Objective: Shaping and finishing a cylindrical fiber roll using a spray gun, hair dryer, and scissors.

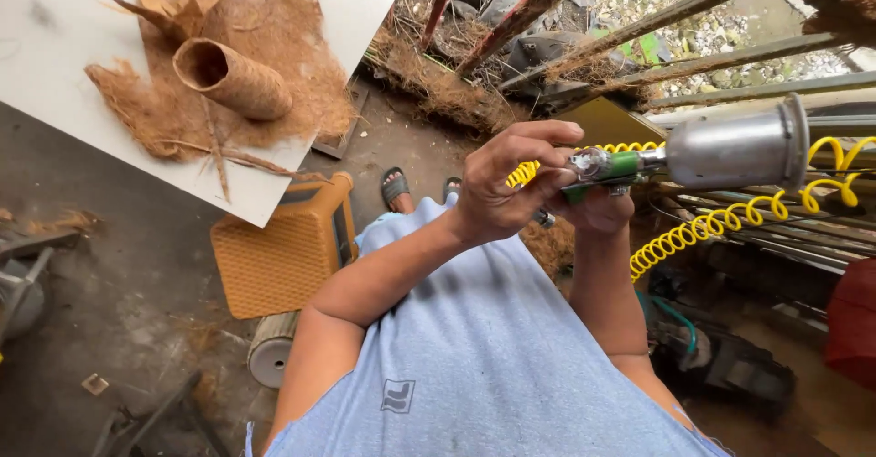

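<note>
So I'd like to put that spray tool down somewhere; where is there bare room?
The white board is bare along its left part, beside the fibre heap and fibre tube. The dark floor left of the orange stool is open too. Crowded: the rusty bars, and the yellow coiled hose by the spray tool.

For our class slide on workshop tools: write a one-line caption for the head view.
Both hands, left hand and right hand, grip a spray gun with a yellow coiled hose, beside a coir-covered board.
</note>
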